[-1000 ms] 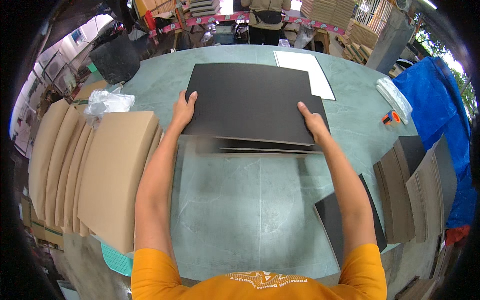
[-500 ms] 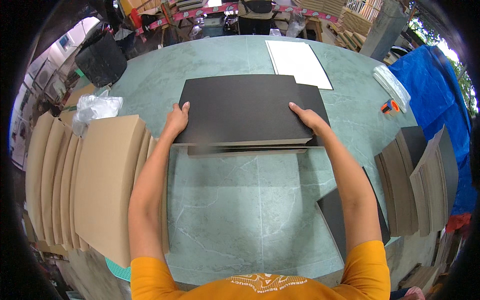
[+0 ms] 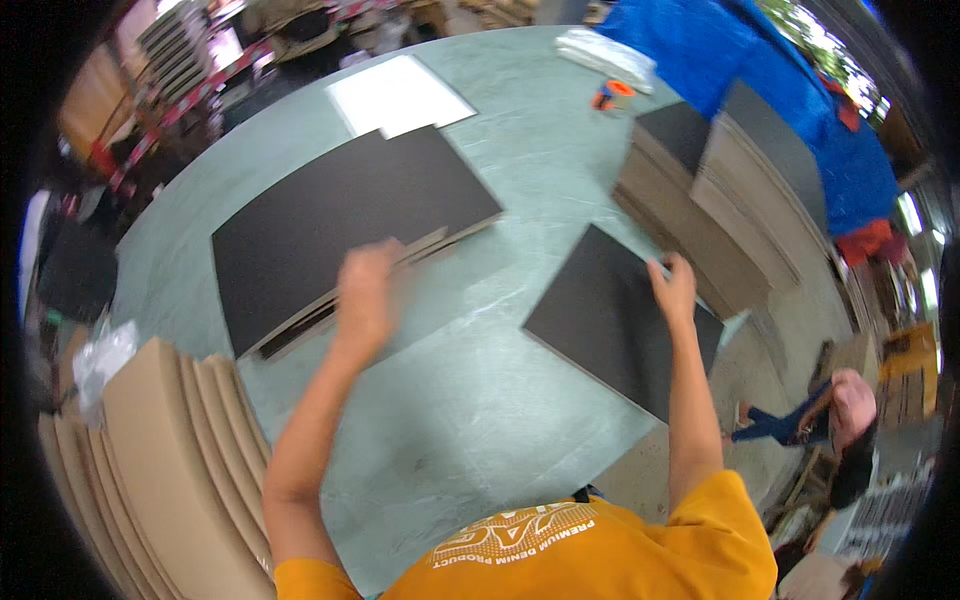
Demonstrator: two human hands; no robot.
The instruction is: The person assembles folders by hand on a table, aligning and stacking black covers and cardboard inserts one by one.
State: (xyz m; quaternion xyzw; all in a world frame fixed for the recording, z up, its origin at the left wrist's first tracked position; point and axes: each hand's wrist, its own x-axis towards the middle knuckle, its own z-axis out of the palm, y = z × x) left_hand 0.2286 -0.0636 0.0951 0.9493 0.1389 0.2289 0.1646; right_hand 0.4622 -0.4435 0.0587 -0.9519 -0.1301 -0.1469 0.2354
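While the right hand [image 3: 675,287] curls thumb and fingers into a narrow grip at its far right edge, a black board [image 3: 610,315] lies on the right side of a pale green tabletop [image 3: 440,410]; whether the fingers pinch it cannot be told. To its left, the left hand [image 3: 367,300] is a blur at the near edge of overlapping black boards [image 3: 330,225], its grip too smeared to tell. Beyond these lies a white sheet [image 3: 400,95]. At right, stacked boards [image 3: 690,230] stand near an orange tape roll [image 3: 615,95] and blue tarp [image 3: 680,45]. Bundles of brown cardboard [image 3: 165,440] line the lower left.
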